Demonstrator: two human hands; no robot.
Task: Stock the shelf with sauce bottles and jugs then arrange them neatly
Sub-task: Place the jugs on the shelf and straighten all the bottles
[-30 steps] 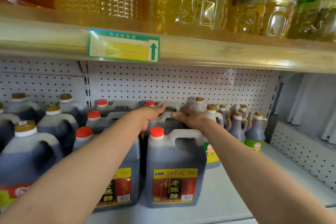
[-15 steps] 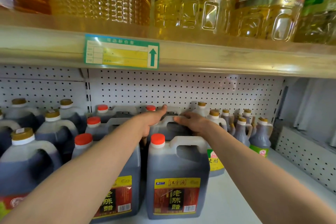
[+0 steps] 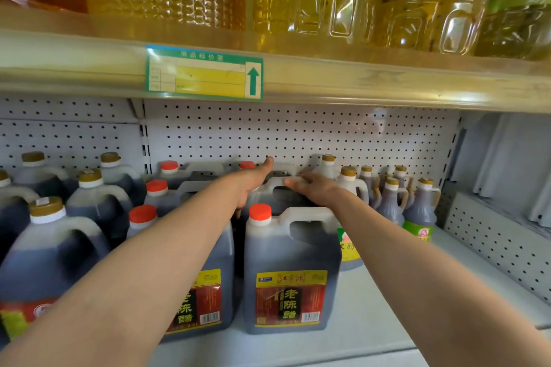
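Observation:
Dark vinegar jugs with red caps stand in rows on the white shelf [image 3: 372, 322]. The front jug [image 3: 292, 262] shows its red and yellow label. Behind it stands a second-row jug [image 3: 278, 182] with a white handle. My left hand [image 3: 253, 182] lies against that jug's left side, fingers straight and pointing at the back panel. My right hand [image 3: 316, 191] rests on its handle from the right, fingers laid flat over the top. Another labelled jug [image 3: 205, 292] stands at front left, partly hidden by my left forearm.
Gold-capped dark jugs [image 3: 53, 247] fill the left. Several small handled bottles [image 3: 420, 205] cluster at the back right. The upper shelf edge [image 3: 357, 80] with a green price tag [image 3: 204, 73] hangs low overhead, with big oil bottles [image 3: 313, 3] on it. Bare shelf lies front right.
Both hands have reached a little deeper toward the back panel, staying on the second-row jug. The view rocked slightly up and back.

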